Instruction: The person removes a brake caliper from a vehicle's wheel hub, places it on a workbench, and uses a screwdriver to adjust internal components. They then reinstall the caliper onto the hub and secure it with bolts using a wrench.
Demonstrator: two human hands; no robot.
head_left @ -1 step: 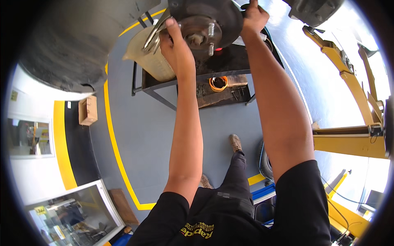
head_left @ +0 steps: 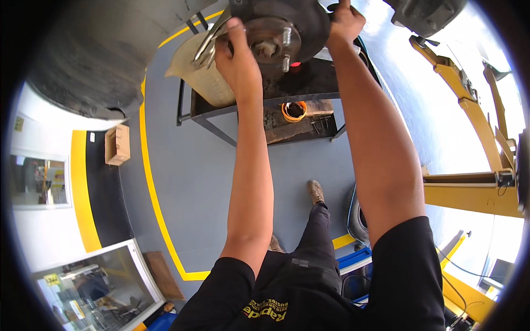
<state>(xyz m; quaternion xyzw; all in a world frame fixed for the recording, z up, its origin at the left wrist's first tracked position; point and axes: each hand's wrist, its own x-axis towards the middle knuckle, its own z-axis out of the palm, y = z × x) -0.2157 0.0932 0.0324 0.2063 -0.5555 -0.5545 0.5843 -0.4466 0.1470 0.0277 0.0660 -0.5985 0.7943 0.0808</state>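
At the top middle is a dark brake disc [head_left: 309, 33] with a hub [head_left: 268, 49] and wheel studs [head_left: 286, 49]. My left hand [head_left: 237, 60] is closed at the disc's left side, thumb up, around a shiny metal tool with two handles [head_left: 205, 47] that looks like pliers. Its jaw end is hidden. My right hand [head_left: 348, 25] reaches to the disc's right side, its fingers bent around a dark part that I cannot make out. Behind my left hand a translucent plastic jug [head_left: 204, 77] stands on a black cart [head_left: 298, 83].
On the cart's lower shelf are an orange-rimmed tub [head_left: 293, 111] and wooden blocks [head_left: 319, 108]. A large dark curved panel [head_left: 88, 60] hangs at upper left. Yellow lift arms [head_left: 475, 124] are at right. A tyre [head_left: 358, 215] lies near my right leg, a cardboard box [head_left: 117, 145] by the left wall.
The view has shifted slightly. Both hands stay at the disc, and my left hand still grips the metal tool.
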